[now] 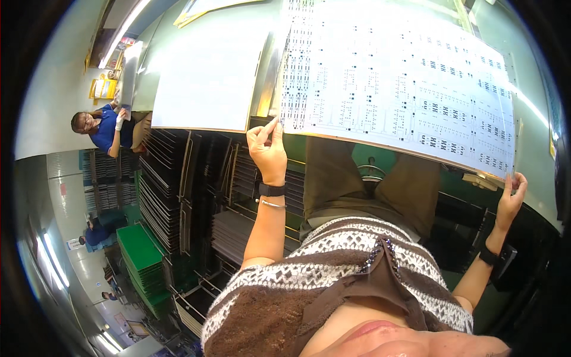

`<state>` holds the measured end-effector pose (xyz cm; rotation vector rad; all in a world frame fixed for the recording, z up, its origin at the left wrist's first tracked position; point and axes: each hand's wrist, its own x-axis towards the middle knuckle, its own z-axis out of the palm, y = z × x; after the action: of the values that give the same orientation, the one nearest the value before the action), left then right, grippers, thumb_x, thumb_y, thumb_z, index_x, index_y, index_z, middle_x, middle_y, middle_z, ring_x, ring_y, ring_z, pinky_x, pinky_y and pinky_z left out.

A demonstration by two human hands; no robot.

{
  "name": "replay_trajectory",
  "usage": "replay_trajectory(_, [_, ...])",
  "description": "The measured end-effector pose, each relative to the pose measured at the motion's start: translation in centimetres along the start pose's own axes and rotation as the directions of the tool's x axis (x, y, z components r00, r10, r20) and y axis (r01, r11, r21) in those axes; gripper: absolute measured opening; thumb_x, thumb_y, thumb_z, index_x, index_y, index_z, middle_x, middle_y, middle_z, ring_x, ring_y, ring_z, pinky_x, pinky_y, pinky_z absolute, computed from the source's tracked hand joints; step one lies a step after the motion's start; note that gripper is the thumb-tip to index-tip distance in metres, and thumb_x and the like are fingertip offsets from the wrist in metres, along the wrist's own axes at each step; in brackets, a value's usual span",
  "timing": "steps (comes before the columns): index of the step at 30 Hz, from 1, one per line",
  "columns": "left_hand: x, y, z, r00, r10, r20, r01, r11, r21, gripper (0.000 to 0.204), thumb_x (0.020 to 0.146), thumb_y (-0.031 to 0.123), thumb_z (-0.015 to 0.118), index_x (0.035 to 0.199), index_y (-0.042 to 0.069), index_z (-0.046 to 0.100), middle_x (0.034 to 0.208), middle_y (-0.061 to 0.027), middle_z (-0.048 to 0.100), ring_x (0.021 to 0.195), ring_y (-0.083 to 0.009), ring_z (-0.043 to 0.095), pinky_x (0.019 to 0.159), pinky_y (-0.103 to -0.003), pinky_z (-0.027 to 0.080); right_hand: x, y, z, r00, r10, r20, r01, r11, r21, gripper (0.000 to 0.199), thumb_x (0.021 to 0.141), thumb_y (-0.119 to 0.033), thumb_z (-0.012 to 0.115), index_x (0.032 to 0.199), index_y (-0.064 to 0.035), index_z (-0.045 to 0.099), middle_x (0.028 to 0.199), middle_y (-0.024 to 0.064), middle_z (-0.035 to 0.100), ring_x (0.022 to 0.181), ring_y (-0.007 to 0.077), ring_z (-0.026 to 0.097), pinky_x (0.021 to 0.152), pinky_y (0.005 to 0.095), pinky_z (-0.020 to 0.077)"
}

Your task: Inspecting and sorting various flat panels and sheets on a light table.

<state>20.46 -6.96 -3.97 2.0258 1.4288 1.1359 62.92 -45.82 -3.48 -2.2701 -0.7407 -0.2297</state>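
Observation:
A large pale sheet with rows of small black printed patterns lies flat in front of me. My left hand is at its near left corner, thumb and forefinger pinched together on the edge. At the near right corner, my right hand grips the sheet's edge between thumb and fingers. Left of the printed sheet lies a plain white panel, glowing brightly, with a narrow gap between the two. Glare washes out part of both surfaces.
Below the work surface, to the left, stand racks of dark flat panels. A stack of green boards stands farther off. At the far left, a co-worker in a blue shirt holds a long flat sheet. Another person is in the background.

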Motion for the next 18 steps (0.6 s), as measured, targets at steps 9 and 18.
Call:
replay_trajectory(9, [-1.3, 3.5, 0.0, 0.816, -0.488, 0.309, 0.577, 0.689, -0.437, 0.022, 0.096, 0.020, 0.052, 0.078, 0.007, 0.055, 0.064, 0.0038, 0.050, 0.054, -0.0059, 0.042, 0.049, -0.021, 0.033, 2.7, -5.3, -2.1, 0.935, -0.267, 0.233, 0.351, 0.789, -0.504, 0.031, 0.090, -0.011, 0.052, 0.119, -0.0130, 0.062, 0.135, 0.0055, 0.050, 0.128, 0.0298, 0.039, 0.107, 0.0423, 0.0289])
replay_trajectory(18, [-0.2, 2.7, -0.8, 0.834, -0.376, 0.403, 0.538, 0.714, -0.447, 0.031, 0.097, 0.020, 0.049, 0.072, 0.003, 0.056, 0.061, 0.0012, 0.053, 0.052, -0.0067, 0.044, 0.049, -0.022, 0.033, 24.1, -3.7, 9.4, 0.946, -0.295, 0.133, 0.318, 0.776, -0.544, 0.042, 0.086, -0.007, 0.041, 0.125, -0.0132, 0.056, 0.134, 0.0026, 0.053, 0.128, 0.0308, 0.041, 0.103, 0.0472, 0.0339])
